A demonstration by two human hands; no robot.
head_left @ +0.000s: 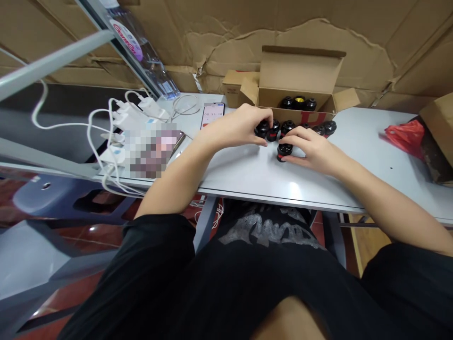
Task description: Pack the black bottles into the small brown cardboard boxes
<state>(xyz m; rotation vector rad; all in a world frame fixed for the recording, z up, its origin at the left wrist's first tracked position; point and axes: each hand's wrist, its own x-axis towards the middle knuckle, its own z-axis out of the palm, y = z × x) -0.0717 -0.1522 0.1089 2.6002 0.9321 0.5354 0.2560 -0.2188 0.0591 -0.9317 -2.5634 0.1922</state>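
While the right hand (307,148), fingers and thumb bent, grips a black fitting (284,152) in front of the open cardboard box (300,73), the left hand (252,125) curls around another fitting (262,129) by the box's left front; whether it grips cannot be told. The black fitting stands upright, long axis vertical, narrower cap uppermost. More fittings (330,126) line the box's front. The surface (247,174) offers room from there to its near edge, and between the box and a red bag (406,134) to its right.
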